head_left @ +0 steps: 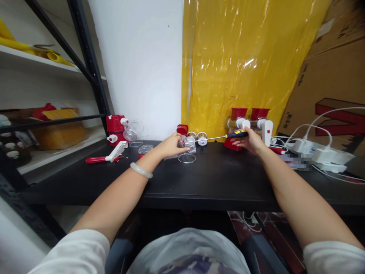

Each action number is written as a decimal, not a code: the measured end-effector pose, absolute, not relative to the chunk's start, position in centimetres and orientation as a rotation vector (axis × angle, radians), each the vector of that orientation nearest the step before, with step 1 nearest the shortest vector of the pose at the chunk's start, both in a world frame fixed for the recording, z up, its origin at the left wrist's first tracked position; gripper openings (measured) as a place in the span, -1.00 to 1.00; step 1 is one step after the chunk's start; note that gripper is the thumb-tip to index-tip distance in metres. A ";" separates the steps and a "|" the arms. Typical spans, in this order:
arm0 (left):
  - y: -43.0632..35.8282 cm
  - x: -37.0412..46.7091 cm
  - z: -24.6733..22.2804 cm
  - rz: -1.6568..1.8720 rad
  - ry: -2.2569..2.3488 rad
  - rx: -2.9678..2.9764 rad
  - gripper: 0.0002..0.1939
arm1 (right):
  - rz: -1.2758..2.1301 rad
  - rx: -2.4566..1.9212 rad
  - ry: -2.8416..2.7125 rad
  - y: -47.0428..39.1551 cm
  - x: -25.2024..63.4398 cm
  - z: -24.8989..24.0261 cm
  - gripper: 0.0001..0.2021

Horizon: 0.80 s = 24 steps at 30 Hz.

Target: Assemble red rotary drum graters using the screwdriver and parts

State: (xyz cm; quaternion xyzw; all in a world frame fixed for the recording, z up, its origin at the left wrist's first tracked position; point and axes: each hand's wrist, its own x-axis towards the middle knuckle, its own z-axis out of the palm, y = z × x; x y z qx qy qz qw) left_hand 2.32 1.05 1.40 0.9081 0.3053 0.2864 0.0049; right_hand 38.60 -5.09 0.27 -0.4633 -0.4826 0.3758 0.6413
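Note:
My left hand [172, 146] is closed around a small clear plastic part [190, 145] above the black table. In my right hand [251, 141] is a screwdriver [237, 134] with a black and yellow handle, held nearly level. Its long shaft points left, and the tip meets or overlaps the clear part; actual contact cannot be made out. Just below the part lies a clear round ring [187, 158]. Behind my left hand stands a red piece [182, 129], beside two small cylinders with white ends [202, 139].
Two red and white devices [266, 131] stand behind my right hand. White chargers and cables [325, 155] lie at the right. Toward the left are a red housing [115, 127], a red-handled white crank [115, 151] and clear lids [145, 148]. Black shelving [85, 42] borders the table [211, 179].

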 end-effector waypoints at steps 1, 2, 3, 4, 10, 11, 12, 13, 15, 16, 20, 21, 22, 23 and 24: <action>1.0 2.3 1.4 0.894 0.958 2.841 -0.56 | 0.885 -1.015 -1.099 -5.1 38.5 0.3 -0.79; 1.0 2.3 1.4 0.892 0.959 2.840 -0.56 | 0.890 -0.974 -1.106 -5.2 38.4 0.4 -0.82; 0.9 2.3 1.5 0.891 0.959 2.839 -0.57 | 0.873 -0.939 -1.117 -5.3 38.3 0.4 -0.84; 0.9 2.3 1.5 0.889 0.958 2.839 -0.57 | 0.846 -0.918 -1.129 -5.4 38.3 0.4 -0.85; 0.9 2.3 1.5 0.893 0.944 2.841 -0.57 | 0.659 -1.148 -1.129 -4.9 38.6 0.1 -0.72; 1.0 2.3 1.4 0.898 0.941 2.841 -0.57 | 0.678 -1.172 -1.107 -4.8 38.7 0.1 -0.71; 1.0 2.3 1.4 0.899 0.941 2.842 -0.57 | 0.720 -1.168 -1.083 -4.7 38.6 0.1 -0.72; 1.0 2.3 1.4 0.900 0.942 2.844 -0.57 | 0.768 -1.144 -1.061 -4.7 38.6 0.1 -0.75; 1.0 2.3 1.4 0.896 0.946 2.849 -0.57 | 0.831 -1.065 -1.044 -4.8 38.4 0.2 -0.80; 1.0 2.3 1.4 0.893 0.949 2.850 -0.56 | 0.833 -1.029 -1.054 -4.9 38.3 0.3 -0.82; 1.1 2.3 1.4 0.880 0.961 2.843 -0.54 | 0.752 -1.010 -1.114 -5.1 38.2 0.1 -0.87; 1.1 2.3 1.4 0.878 0.961 2.847 -0.54 | 0.717 -1.034 -1.135 -5.1 38.3 0.0 -0.85; 1.1 2.3 1.4 0.877 0.957 2.854 -0.54 | 0.680 -1.064 -1.153 -5.1 38.4 0.0 -0.80; 1.2 2.3 1.4 0.877 0.952 2.863 -0.54 | 0.655 -1.098 -1.158 -5.1 38.4 0.0 -0.74; 1.2 2.3 1.4 0.879 0.947 2.869 -0.55 | 0.658 -1.131 -1.147 -5.0 38.4 0.0 -0.70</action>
